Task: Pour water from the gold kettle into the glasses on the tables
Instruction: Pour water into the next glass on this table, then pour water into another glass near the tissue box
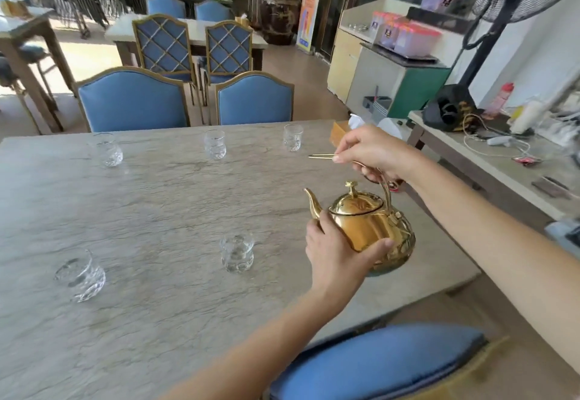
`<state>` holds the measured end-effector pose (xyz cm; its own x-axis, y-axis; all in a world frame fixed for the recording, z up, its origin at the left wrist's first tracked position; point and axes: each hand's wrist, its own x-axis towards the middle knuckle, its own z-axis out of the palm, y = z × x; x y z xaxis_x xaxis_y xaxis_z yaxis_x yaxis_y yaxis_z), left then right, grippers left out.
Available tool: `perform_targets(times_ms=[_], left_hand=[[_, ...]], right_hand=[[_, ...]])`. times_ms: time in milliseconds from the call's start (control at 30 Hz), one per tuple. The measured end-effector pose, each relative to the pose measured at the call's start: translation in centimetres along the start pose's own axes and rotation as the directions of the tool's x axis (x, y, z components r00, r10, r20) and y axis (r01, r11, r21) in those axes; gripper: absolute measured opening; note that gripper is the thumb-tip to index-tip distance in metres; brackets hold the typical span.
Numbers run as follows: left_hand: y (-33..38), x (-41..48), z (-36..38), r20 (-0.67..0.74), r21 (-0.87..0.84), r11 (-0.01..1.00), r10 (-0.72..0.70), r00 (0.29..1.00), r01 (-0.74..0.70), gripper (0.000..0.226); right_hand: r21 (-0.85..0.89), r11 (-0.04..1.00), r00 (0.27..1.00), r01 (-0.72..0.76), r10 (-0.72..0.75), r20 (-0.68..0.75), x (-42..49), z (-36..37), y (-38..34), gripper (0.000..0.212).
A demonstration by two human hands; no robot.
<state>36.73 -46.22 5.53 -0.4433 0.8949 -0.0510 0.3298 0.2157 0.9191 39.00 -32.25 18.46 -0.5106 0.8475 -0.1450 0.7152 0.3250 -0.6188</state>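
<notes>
Head view: the gold kettle point(370, 230) is held upright, apparently just above the surface point(157, 211), near its right edge, with the spout point(314, 205) turned to the left and away. The thin handle point(320, 157) is raised above the lid, and the grip of the right hand point(373, 155) is clamped on it. The left hand point(335, 252) is cupped against the kettle's body, its thumb and fingers curled round the belly just below the spout, so that grip is closed on the kettle too.

Five glasses are seen on the surface. The nearest glass point(237, 252) stands to the left of the kettle, and a second glass point(81, 275) stands further left. Three more stand along the far side: the far-left glass point(108, 150), the middle glass point(215, 144) and the far-right glass point(292, 137). Whether any holds water cannot be told. Blue chairs point(131, 98) are drawn up at the far edge.

No water is seen leaving the spout. A pour into the nearest glass is judged to be the step in hand. The spout should be brought over that rim before any tilt is begun. The weight is best carried by the handle, with the tilt steered slowly by the supporting hand so that the narrow mouth is not overshot.
</notes>
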Motion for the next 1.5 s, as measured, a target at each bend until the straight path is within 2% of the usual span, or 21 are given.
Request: perform_targets(times_ms=[67, 200, 233, 367, 467, 567, 600, 767, 1200, 1367, 1433, 1500], left_hand=[[1.0, 0.3, 1.8, 0.048, -0.049, 0.999, 0.007, 0.999, -0.005, 0.125], [3.2, 1.2, 5.8, 0.152, -0.152, 0.985, -0.052, 0.987, 0.075, 0.136], [3.8, 1.5, 6.8, 0.172, -0.169, 0.981, -0.066, 0.983, 0.095, 0.134], [4.8, 3.5, 11.6, 0.184, -0.236, 0.951, -0.161, 0.97, 0.202, 0.1], [5.4, 5.2, 14.4, 0.108, -0.265, 0.934, -0.218, 0.97, 0.239, 0.088], [5.7, 7.1, 16.3, 0.064, -0.3, 0.915, -0.263, 0.963, 0.27, 0.056], [5.8, 7.8, 16.8, 0.038, -0.315, 0.908, -0.279, 0.96, 0.276, 0.053], [6.0, 10.4, 18.6, -0.008, -0.371, 0.866, -0.365, 0.931, 0.336, 0.066], [7.6, 12.4, 20.6, -0.042, -0.417, 0.834, -0.414, 0.91, 0.36, 0.064], [9.1, 12.3, 21.0, -0.078, -0.425, 0.824, -0.446, 0.892, 0.375, 0.109], [9.7, 12.2, 21.1, -0.064, -0.452, 0.813, -0.44, 0.896, 0.367, 0.116], [10.0, 12.3, 21.1, -0.073, -0.481, 0.801, -0.444, 0.893, 0.358, 0.113]], right_hand=[[-0.043, 0.999, 1.0, -0.019, 0.018, -0.024, 0.3, -1.4, 1.3, 0.014], [-0.17, 0.984, 0.998, -0.059, 0.055, -0.028, 1.5, -3.3, 4.7, 0.02], [-0.206, 0.977, 0.998, -0.063, 0.059, -0.027, 2.0, -3.8, 5.5, 0.022], [-0.303, 0.95, 0.997, -0.072, 0.079, 0.011, 4.0, -5.3, 8.2, 0.025], [-0.386, 0.921, 0.995, -0.051, 0.079, 0.056, 5.6, -5.8, 9.2, 0.019], [-0.416, 0.909, 0.992, -0.016, 0.065, 0.103, 7.8, -5.7, 10.0, 0.017], [-0.412, 0.911, 0.991, -0.008, 0.063, 0.12, 8.4, -5.6, 10.2, 0.018], [-0.456, 0.89, 0.982, 0.029, 0.061, 0.181, 10.7, -5.6, 10.4, 0.026], [-0.533, 0.841, 0.947, 0.093, 0.09, 0.307, 13.3, -5.9, 10.8, 0.02], [-0.566, 0.815, 0.934, 0.127, 0.094, 0.346, 13.7, -6.0, 10.0, 0.023], [-0.587, 0.797, 0.93, 0.142, 0.095, 0.355, 13.8, -5.8, 9.7, 0.023], [-0.603, 0.783, 0.925, 0.153, 0.102, 0.367, 14.1, -5.6, 9.5, 0.022]])
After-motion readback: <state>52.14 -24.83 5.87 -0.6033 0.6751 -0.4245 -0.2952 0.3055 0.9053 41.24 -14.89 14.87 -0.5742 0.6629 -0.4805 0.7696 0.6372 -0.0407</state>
